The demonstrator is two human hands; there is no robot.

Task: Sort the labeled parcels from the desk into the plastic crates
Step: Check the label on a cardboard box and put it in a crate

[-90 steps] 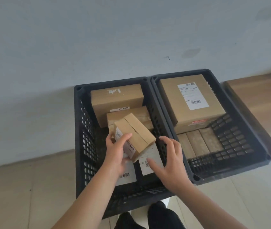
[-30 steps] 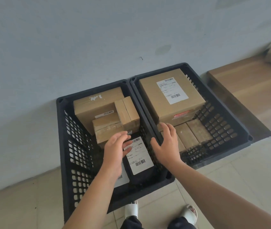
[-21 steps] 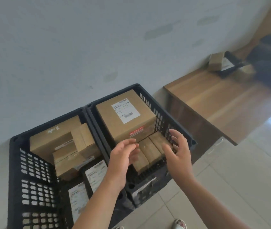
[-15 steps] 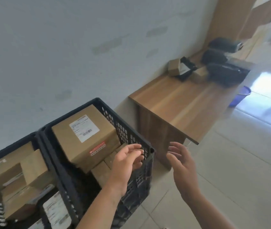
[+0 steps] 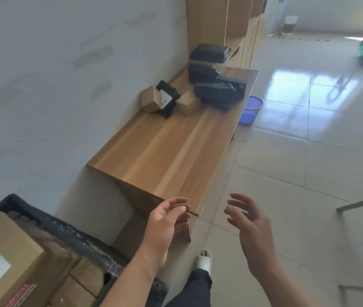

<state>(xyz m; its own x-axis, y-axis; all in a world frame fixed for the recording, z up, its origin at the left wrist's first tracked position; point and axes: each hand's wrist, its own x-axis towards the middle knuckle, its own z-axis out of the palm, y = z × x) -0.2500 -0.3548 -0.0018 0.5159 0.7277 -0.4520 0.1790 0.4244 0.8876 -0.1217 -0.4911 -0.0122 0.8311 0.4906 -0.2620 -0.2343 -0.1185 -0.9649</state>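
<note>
Long wooden desk (image 5: 171,149) seen against wall, bare at near end. Black crate (image 5: 72,229) seen at lower left, filled with large labeled box (image 5: 5,260) and smaller cardboard boxes (image 5: 85,278). Black-wrapped parcels (image 5: 216,85) piled at desk's far end, two small cardboard boxes (image 5: 151,99) and black labeled parcel (image 5: 166,98) beside them. Left hand (image 5: 165,222) and right hand (image 5: 251,224) held apart in air, fingers loosely spread, nothing gripped.

We see bright daylight from far right, glare on floor tiles (image 5: 291,83), soft motion blur, wide-angle edge bending.
</note>
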